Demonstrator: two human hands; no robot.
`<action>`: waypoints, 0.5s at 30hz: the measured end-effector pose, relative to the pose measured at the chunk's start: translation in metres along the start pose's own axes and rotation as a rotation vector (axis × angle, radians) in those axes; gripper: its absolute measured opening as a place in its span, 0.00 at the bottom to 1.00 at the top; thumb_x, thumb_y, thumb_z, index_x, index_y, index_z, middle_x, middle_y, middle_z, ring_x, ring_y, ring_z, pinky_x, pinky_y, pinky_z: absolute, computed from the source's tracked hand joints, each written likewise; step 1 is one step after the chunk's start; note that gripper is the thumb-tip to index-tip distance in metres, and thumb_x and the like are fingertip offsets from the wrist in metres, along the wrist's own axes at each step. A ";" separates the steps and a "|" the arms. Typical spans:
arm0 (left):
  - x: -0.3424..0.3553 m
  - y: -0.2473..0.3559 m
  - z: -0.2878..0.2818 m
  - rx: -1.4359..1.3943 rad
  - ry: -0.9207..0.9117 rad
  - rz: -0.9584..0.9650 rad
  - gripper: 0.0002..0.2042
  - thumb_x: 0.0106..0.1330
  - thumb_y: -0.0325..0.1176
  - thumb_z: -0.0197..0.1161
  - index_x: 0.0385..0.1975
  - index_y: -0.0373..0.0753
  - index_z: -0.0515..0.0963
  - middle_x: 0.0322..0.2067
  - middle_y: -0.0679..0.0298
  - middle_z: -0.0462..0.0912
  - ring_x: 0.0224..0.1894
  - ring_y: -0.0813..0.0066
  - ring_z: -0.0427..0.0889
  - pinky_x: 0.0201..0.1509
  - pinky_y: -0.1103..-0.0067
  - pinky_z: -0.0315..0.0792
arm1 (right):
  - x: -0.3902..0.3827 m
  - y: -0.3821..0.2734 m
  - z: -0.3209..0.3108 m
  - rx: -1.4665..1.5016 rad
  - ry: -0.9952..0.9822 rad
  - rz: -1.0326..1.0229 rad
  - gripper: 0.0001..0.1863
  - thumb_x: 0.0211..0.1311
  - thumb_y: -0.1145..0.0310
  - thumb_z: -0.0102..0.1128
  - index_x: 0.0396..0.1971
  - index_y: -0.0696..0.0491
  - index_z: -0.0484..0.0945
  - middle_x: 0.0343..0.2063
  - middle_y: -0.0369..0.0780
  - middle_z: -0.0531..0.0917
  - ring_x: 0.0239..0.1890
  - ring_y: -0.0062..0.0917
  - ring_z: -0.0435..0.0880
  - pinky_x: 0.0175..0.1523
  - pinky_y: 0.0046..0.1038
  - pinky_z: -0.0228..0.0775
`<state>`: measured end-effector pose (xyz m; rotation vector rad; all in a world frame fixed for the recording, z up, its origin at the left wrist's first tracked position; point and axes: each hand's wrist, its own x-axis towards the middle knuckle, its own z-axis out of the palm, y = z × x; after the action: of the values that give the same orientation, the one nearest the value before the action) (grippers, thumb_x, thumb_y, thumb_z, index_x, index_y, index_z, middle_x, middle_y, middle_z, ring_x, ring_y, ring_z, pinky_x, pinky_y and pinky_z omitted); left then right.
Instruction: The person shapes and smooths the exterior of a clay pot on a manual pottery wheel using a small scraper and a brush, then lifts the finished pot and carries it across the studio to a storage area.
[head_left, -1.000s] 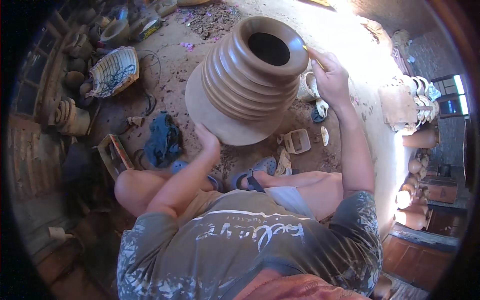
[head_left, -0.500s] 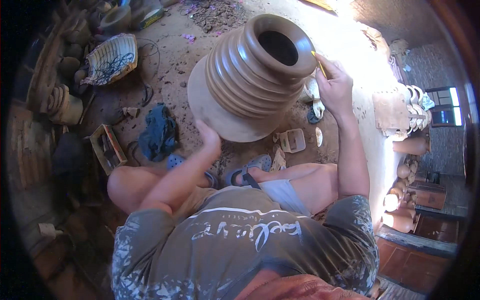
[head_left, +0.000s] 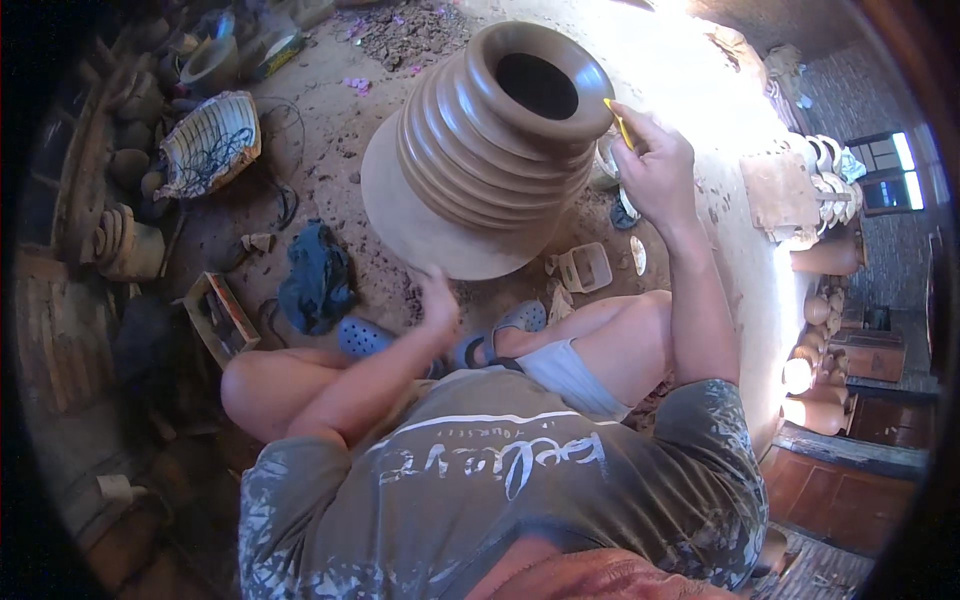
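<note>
A wet brown clay pot (head_left: 500,140) with a ridged wall and a wide flared rim stands on a pale round turntable (head_left: 400,215). My right hand (head_left: 657,168) pinches a thin yellow tool (head_left: 620,126), its kind not plain, whose tip lies at the right outer edge of the pot's rim. At the near edge of the turntable is my left hand (head_left: 437,303), a little blurred, its fingers stretched out and holding nothing; whether it touches the edge is hard to tell.
A dark blue cloth (head_left: 315,278) and an open box (head_left: 218,318) lie left of my legs. Near the turntable's right sit a clear plastic tub (head_left: 585,268) and a white oval piece (head_left: 638,256). A ribbed basket (head_left: 210,145) holds tangled cord. Clay pots (head_left: 815,335) line the right side.
My left hand has slid right and down along the turntable's near edge. My right hand stays with the yellow tool at the rim. The whole view has shifted slightly.
</note>
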<state>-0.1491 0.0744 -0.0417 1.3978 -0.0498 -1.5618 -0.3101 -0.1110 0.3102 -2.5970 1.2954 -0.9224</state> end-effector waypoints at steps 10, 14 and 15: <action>0.031 0.111 -0.041 0.724 0.477 0.622 0.46 0.71 0.56 0.60 0.79 0.35 0.45 0.78 0.44 0.43 0.79 0.42 0.48 0.80 0.58 0.49 | 0.009 -0.004 0.008 -0.039 0.034 -0.101 0.19 0.58 0.71 0.63 0.50 0.56 0.86 0.29 0.47 0.80 0.30 0.40 0.81 0.39 0.37 0.74; 0.036 0.145 -0.054 1.250 0.483 0.650 0.45 0.69 0.59 0.61 0.80 0.44 0.48 0.80 0.46 0.39 0.80 0.41 0.44 0.77 0.51 0.54 | 0.007 -0.012 0.008 -0.038 0.040 -0.104 0.19 0.56 0.71 0.64 0.49 0.56 0.86 0.28 0.48 0.80 0.30 0.41 0.81 0.39 0.38 0.75; 0.034 0.146 -0.053 1.360 0.499 0.640 0.45 0.69 0.60 0.61 0.80 0.47 0.48 0.80 0.46 0.38 0.80 0.41 0.43 0.77 0.49 0.55 | 0.006 -0.012 0.010 -0.045 0.050 -0.130 0.19 0.56 0.71 0.64 0.49 0.56 0.86 0.28 0.48 0.79 0.30 0.41 0.81 0.39 0.38 0.75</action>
<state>-0.0127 0.0079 0.0043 2.3913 -1.3037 -0.4724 -0.2937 -0.1099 0.3084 -2.7377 1.1840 -0.9960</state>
